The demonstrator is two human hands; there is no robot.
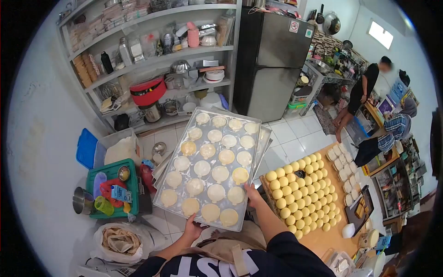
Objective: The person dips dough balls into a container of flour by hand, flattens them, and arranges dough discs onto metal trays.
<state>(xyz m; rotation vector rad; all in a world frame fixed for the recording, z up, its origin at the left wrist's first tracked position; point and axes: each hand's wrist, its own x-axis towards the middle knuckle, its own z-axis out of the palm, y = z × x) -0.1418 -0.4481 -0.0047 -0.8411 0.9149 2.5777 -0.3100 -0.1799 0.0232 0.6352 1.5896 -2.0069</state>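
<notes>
My left hand (193, 228) grips the near edge of a metal baking tray (206, 128), its fingers partly hidden underneath. With my right hand (251, 196) I hold the tray's right edge near the lower corner. Pale round discs (202, 168), some with small tabs, lie in rows across the tray; a few are yellower than the others. The tray is in front of my body at a slant. Behind it, edges of more metal trays (264, 141) show, mostly covered.
Rows of round yellow buns (300, 194) stand on the wooden table (334, 240) at right, beside pale packed pieces (344, 168). A green crate (131, 173) and a plastic sack (104, 237) are at left. Shelves (152, 60) and a fridge (277, 69) stand ahead. Two people (367, 87) are at far right.
</notes>
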